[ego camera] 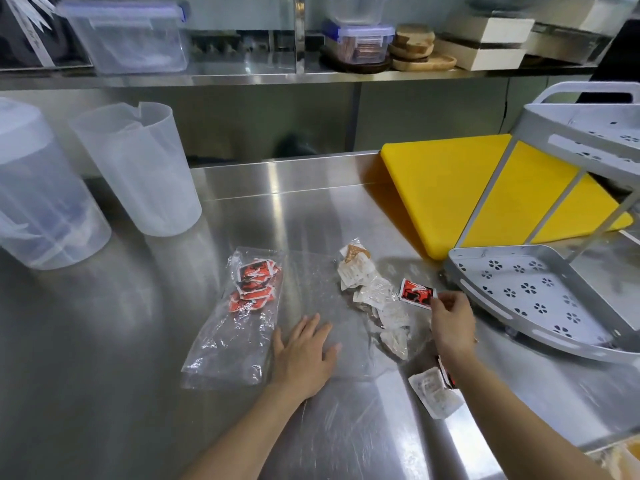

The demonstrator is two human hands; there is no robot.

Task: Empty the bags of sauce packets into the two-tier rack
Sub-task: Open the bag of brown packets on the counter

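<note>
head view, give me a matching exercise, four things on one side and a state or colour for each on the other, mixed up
Things:
1. left hand
2. right hand
3. cutting board
4. leftmost bag

States:
a. yellow
b. pinches a red sauce packet
c. has red packets inside
d. lies flat, fingers spread

Pairs: 1-d, 2-b, 3-a, 4-c
</note>
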